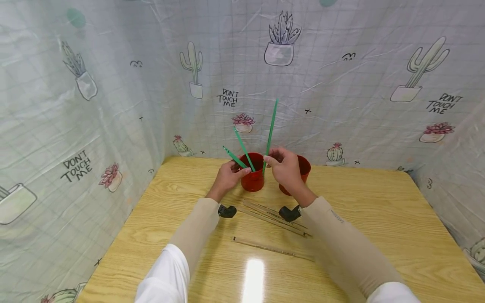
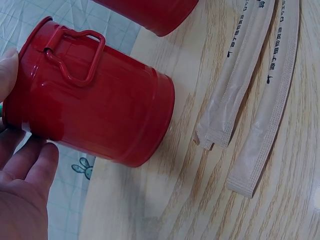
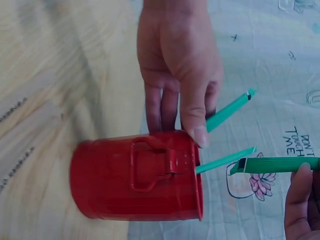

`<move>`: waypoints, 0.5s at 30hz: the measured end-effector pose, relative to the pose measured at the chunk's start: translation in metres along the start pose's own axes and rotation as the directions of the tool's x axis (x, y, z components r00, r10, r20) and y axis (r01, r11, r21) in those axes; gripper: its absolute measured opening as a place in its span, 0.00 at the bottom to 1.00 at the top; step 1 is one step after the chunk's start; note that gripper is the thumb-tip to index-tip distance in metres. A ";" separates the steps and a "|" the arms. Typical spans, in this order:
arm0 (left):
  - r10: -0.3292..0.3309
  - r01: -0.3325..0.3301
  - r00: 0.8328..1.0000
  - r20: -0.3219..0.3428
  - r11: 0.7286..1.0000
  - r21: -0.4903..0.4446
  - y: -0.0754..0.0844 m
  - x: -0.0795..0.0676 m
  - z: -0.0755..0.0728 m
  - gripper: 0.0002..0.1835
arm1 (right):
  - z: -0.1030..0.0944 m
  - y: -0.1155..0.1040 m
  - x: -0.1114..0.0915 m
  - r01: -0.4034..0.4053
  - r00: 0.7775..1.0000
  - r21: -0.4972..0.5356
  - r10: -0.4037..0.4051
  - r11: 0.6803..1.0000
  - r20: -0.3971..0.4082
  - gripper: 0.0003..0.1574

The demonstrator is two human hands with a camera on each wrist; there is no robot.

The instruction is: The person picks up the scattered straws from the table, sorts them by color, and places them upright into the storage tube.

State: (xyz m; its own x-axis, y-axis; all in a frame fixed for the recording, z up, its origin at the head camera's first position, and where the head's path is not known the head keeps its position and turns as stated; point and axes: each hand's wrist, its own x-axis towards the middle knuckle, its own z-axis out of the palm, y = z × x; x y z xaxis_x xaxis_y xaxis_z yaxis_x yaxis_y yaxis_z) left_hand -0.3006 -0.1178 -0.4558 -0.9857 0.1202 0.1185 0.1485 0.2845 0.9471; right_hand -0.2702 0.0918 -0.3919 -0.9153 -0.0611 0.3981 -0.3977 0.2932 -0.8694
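My left hand grips a small red metal bucket at its rim, the thumb on the near side and the fingers round the other. In the left wrist view the bucket shows a folded wire handle on its wall. Two slim green wrapped sticks lean out of it toward the left. Between thumb and fingers my right hand pinches another long green wrapped stick, upright at the bucket's right rim. From the right wrist, its lower end appears just outside the bucket's mouth.
Behind my right hand stands a second red bucket, partly covered by it. Brown paper packets with dark print lie in front of the buckets, and one more packet lies nearer me. A cactus-print curtain hangs behind the wooden table.
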 end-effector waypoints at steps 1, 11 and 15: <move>0.000 0.000 1.000 0.000 1.000 0.001 0.000 0.000 0.000 0.32 | 0.002 -0.001 0.003 -0.003 1.000 0.000 0.003 1.000 -0.009 0.09; -0.014 0.014 1.000 0.009 1.000 0.000 0.002 0.001 -0.001 0.30 | 0.017 0.011 0.021 -0.010 0.999 -0.041 0.008 0.999 -0.050 0.09; -0.018 0.018 1.000 0.008 1.000 0.000 0.002 0.001 -0.001 0.30 | 0.021 0.019 0.023 -0.021 0.999 -0.074 0.019 0.997 -0.029 0.09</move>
State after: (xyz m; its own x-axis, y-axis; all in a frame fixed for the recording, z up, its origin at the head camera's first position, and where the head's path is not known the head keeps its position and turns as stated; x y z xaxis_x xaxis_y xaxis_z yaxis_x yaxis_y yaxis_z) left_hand -0.3009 -0.1178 -0.4534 -0.9875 0.1224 0.0991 0.1308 0.2868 0.9490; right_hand -0.3003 0.0762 -0.4058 -0.9204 -0.0280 0.3901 -0.3728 0.3639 -0.8536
